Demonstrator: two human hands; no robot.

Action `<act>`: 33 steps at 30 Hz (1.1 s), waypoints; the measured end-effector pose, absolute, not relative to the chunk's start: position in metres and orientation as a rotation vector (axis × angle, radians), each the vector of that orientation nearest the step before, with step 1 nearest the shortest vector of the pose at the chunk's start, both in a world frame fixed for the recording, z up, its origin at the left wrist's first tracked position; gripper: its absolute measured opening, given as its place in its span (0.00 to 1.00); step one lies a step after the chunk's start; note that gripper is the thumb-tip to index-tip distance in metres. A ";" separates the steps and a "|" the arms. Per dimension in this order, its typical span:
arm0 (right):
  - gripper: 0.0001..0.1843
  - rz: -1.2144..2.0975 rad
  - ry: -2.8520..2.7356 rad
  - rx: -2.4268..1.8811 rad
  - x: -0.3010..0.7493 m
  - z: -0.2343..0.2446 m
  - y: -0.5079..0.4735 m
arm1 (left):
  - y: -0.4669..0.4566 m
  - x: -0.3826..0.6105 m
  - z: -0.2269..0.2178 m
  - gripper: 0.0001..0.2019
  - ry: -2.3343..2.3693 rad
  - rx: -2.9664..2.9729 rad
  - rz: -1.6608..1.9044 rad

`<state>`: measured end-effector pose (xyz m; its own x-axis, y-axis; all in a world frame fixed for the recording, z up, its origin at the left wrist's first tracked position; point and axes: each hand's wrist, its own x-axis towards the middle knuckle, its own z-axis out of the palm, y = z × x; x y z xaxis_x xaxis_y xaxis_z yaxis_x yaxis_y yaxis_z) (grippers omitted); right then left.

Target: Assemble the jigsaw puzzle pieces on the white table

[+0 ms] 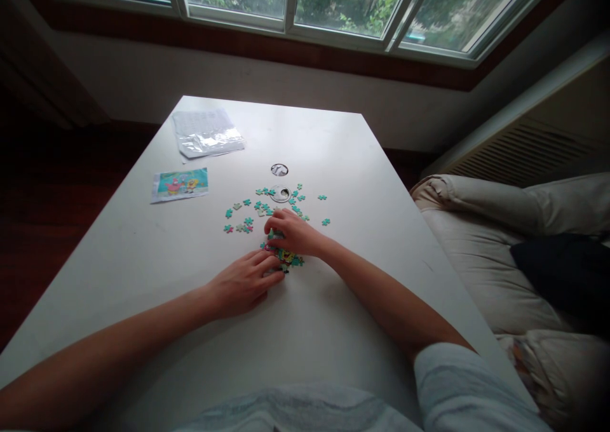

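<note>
A small joined patch of jigsaw pieces [288, 258] lies on the white table [143, 254], between my two hands. My right hand [294, 232] rests over its far side with fingers curled and fingertips pressing down on pieces. My left hand [243, 282] lies flat beside the patch, fingers stretched toward it and touching its near edge. Several loose teal puzzle pieces [245, 223] are scattered just beyond my hands. What my right fingertips pinch, if anything, is too small to make out.
A picture card [180, 183] of the puzzle image lies at the left. A crumpled clear plastic bag [206, 133] sits at the far left. Two small round lids [279, 182] lie past the pieces. A cushioned sofa [500, 241] stands right of the table.
</note>
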<state>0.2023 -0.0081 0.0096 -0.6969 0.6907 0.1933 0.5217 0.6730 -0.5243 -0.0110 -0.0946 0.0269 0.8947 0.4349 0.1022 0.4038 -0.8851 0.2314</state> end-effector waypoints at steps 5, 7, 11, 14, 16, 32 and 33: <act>0.04 0.602 -2.512 -0.960 0.203 0.006 -0.006 | -0.095 -0.011 0.029 0.18 0.641 2.861 0.208; 0.03 0.603 -2.507 -0.957 0.202 0.005 -0.005 | -0.095 -0.011 0.029 0.19 0.645 2.864 0.200; 0.04 0.579 -2.478 -1.028 0.201 0.005 -0.006 | -0.095 -0.011 0.027 0.19 0.649 2.866 0.187; 0.05 0.546 -2.471 -1.085 0.201 0.005 -0.007 | -0.094 -0.011 0.025 0.19 0.641 2.863 0.197; 0.06 0.538 -2.480 -1.112 0.201 0.006 -0.008 | -0.094 -0.011 0.025 0.19 0.643 2.860 0.195; 0.05 0.513 -2.411 -1.162 0.198 0.003 -0.008 | -0.091 -0.013 0.028 0.18 0.662 2.791 0.228; 0.04 0.508 -2.403 -1.166 0.198 0.002 -0.008 | -0.090 -0.013 0.028 0.18 0.655 2.782 0.239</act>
<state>0.1976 -0.0081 0.0017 -0.5602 0.8014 0.2096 0.6479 0.5816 -0.4920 -0.0128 -0.0905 0.0283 0.8841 0.4572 0.0968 0.4122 -0.8605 0.2993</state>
